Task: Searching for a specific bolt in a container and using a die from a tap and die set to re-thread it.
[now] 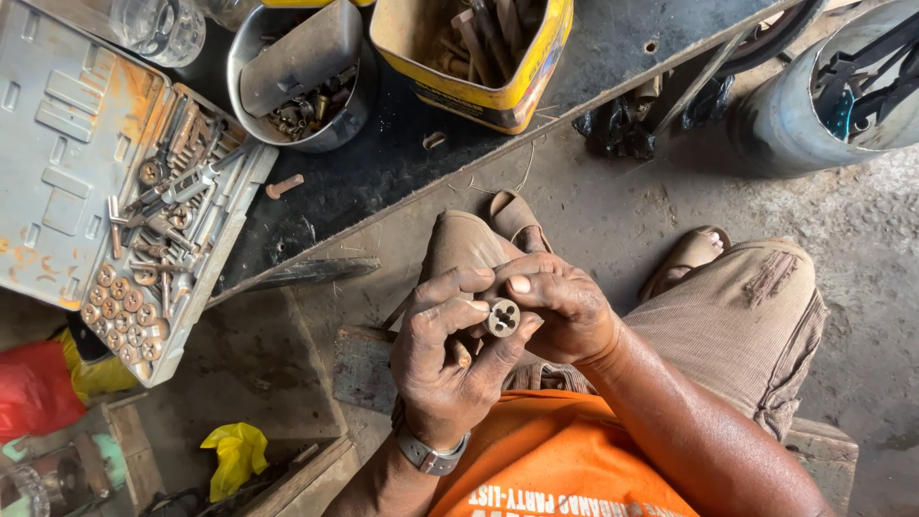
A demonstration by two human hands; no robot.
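A small round metal threading die (pixel 502 317) with several holes sits between my two hands above my lap. My left hand (pixel 445 359) pinches it between thumb and forefinger; a grey watch is on that wrist. My right hand (pixel 565 306) closes over its upper right side, thumb pressed on its edge. Both hands are dark with grease.
An open grey tool case (pixel 72 144) with taps, dies and handles lies at left on a dark bench (pixel 383 163). A metal bowl of bolts (pixel 302 81), a yellow tin of rusty parts (pixel 479 57) and a grey bucket (pixel 814 105) stand behind. Yellow rag (pixel 235 455) lies at lower left.
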